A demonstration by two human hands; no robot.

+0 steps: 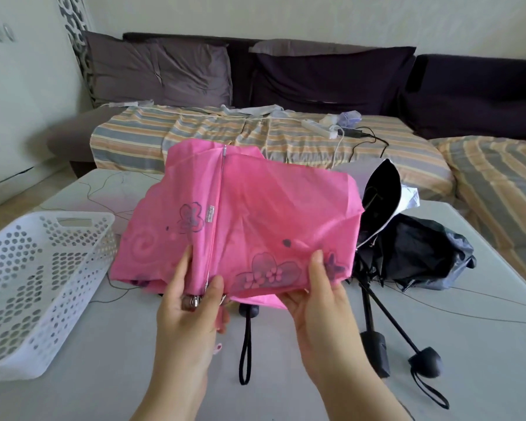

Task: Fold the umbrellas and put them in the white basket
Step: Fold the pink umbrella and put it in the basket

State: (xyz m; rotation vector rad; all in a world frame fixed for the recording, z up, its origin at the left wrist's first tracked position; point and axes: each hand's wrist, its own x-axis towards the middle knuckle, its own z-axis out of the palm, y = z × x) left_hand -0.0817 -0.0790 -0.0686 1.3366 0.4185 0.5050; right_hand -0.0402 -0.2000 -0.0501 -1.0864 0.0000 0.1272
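Note:
A pink umbrella (pixel 255 214) with purple flower prints is held up over the table, collapsed, its canopy loose and spread. My left hand (pixel 192 302) grips its lower end by the metal rib tips. My right hand (pixel 322 293) pinches the canopy's lower right edge. Below it hang the pink umbrella's black handle (pixel 249 309) and wrist strap. The white perforated basket (pixel 28 299) stands empty on the table at the left. Two black umbrellas (pixel 407 256) lie collapsed and unrolled at the right, their handles (pixel 425 361) pointing toward me.
The grey table (pixel 483 344) carries thin dark cords. Behind it stands a sofa with a striped cover (pixel 225 132), dark cushions, a white power strip (pixel 318 128) and cables. A white wardrobe is at the far left.

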